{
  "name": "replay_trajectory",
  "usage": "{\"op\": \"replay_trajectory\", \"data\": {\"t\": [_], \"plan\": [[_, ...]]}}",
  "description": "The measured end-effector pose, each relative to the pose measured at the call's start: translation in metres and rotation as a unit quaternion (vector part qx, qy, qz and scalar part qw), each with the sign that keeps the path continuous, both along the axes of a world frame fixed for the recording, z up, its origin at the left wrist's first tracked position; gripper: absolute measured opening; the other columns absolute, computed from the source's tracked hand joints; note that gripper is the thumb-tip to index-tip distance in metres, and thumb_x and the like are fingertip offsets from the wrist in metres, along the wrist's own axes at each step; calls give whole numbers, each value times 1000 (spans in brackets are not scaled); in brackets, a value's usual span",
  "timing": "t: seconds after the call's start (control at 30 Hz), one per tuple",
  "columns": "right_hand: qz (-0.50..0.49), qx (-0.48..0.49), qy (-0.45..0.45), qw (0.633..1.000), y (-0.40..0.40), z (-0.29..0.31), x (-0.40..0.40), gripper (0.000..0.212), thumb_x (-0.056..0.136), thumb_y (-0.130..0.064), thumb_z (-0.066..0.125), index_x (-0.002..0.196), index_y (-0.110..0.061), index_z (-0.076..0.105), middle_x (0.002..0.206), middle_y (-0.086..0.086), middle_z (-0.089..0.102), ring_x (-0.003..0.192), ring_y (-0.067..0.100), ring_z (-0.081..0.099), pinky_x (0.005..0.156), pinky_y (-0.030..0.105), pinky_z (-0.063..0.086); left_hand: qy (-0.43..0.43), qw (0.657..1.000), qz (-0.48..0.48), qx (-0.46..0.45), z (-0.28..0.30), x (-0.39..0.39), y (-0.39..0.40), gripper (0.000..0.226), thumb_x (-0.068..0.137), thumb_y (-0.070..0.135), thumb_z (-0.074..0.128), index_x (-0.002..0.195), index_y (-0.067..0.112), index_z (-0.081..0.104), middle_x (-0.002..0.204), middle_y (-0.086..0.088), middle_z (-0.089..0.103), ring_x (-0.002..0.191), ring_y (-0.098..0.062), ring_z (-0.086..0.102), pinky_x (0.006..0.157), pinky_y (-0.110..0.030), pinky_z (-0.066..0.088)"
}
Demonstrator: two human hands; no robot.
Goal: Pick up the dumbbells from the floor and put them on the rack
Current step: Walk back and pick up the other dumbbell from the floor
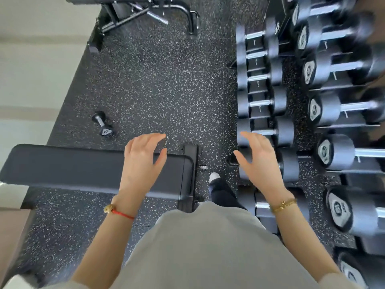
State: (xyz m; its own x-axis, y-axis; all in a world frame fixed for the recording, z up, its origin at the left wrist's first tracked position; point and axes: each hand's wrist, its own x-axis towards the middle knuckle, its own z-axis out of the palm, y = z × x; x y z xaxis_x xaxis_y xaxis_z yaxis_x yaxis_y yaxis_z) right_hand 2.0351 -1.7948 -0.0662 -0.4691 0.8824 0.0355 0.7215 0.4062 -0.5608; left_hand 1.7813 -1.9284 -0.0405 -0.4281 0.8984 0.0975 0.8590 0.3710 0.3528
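On the speckled floor [156, 84], left of centre, one small dumbbell [102, 123] lay beyond the padded bench [87, 170]. The left hand [143, 157] and right hand [257, 161] hung released, fingers spread, grasping nothing. The loaded rack [341, 122] stood at right.

Speckled rubber floor [158, 84], rough and matt. Small dumbbell [102, 124] with matt dark ends and shiny metal handle. Bench [83, 167] padded in smooth black vinyl.

dumbbell [103, 123] on floor [158, 84], empty hands apart
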Motion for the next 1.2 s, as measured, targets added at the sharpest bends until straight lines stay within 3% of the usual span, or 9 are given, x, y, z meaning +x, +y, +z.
{"op": "replay_trajectory", "data": {"t": [0.3,0.73,1.2], "plan": [[57,22,-3,998,165,24,-30,47,90,-24,63,134,-13,50,129,6,55,126,25,45,109,38,36,-11,998,58,26,13,-13,138,35,91,20,63,126,17,62,125,-1,65,117,-26,58,105,-48,40],[117,13,-3,993,289,18,-96,48,90,-24,63,135,-13,50,131,7,54,130,28,43,111,42,35,-14,994,105,31,14,-57,242,34,92,20,62,125,17,62,122,-2,65,116,-26,58,104,-47,40],[216,20,-21,976,468,11,-280,49,92,-27,59,138,-13,47,136,6,51,132,23,40,113,40,32,-20,980,195,37,1,-213,381,35,92,21,62,126,16,62,124,-3,65,116,-28,59,101,-52,42]]}}
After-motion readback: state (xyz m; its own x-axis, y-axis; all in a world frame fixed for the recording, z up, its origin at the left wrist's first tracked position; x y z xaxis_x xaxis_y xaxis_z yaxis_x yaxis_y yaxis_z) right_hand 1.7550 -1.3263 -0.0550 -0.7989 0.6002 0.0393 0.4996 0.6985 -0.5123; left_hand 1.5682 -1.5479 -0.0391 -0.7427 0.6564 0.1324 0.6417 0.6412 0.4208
